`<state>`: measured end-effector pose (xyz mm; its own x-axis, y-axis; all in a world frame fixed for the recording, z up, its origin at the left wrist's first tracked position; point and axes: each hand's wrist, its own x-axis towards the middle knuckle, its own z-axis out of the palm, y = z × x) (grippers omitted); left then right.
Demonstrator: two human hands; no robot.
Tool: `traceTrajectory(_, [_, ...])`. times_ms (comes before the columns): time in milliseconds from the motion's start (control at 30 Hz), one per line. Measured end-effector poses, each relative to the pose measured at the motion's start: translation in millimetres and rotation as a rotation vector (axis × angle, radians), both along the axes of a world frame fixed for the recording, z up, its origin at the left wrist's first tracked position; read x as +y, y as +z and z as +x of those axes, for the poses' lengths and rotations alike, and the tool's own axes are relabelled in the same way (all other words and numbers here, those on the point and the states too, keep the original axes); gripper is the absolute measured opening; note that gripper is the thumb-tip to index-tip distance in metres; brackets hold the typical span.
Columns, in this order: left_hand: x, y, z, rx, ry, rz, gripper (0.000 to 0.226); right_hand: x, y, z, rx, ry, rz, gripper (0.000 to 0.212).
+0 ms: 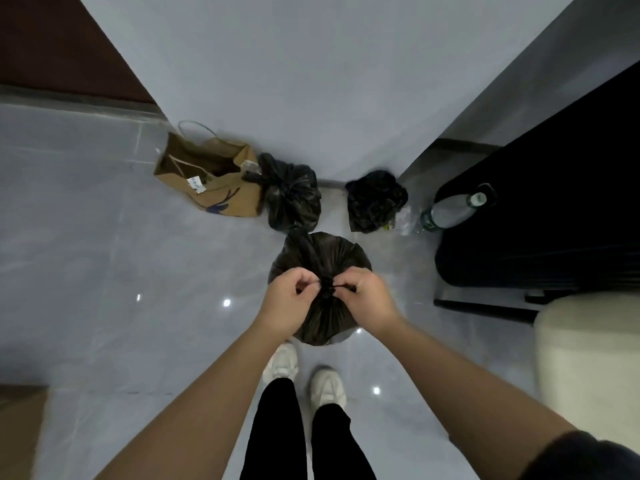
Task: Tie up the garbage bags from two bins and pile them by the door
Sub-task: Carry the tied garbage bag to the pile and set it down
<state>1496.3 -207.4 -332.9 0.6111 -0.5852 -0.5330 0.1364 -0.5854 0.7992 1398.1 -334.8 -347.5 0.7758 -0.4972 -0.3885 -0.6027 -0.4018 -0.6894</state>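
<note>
1. Shoes, pale and side by side, stand on the glossy grey tiled floor at the near edge, below black trouser legs.
2. Just beyond the toes sits a full garbage bag, dark brown-black, thin and slightly see-through, its film gathered in fine pleats that run up to a tight knot at the top.
3. Left hand is closed, fingertips pinching bag film at the knot's left side; right hand is closed too, pinching a short black tail on the knot's right.
4. Farther off, by the foot of the pale wall, a tied black bag rests against a brown paper bag.
5. Right of those, a smaller crumpled black bag lies near a plastic bottle.
</note>
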Motion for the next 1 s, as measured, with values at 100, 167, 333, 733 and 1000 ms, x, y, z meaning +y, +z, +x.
traceTrajectory(100, [-38.5,-52.1,13.0,-0.015,0.005,-0.023,0.019,-32.2,-54.7,10.6,-0.014,-0.058,-0.013,0.01])
traceTrajectory(167, [-65.2,-84.2,17.9,-0.013,0.01,-0.031,0.012,-55.9,-84.3,16.0,-0.013,-0.092,-0.024,0.009])
traceTrajectory(333, [-111.0,-156.3,27.8,-0.067,-0.025,0.052,0.018,-116.6,-139.7,32.5,-0.003,-0.139,0.016,0.008])
traceTrajectory(733, [-196.3,-252.8,55.8,-0.353,-0.14,0.321,0.03,-216.7,-218.6,97.2,-0.077,-0.195,0.08,0.009])
traceTrajectory(1000, [-211.9,-322.6,56.6,-0.185,-0.429,0.363,0.071,-230.3,-271.5,108.0,0.0,-0.174,0.046,0.015])
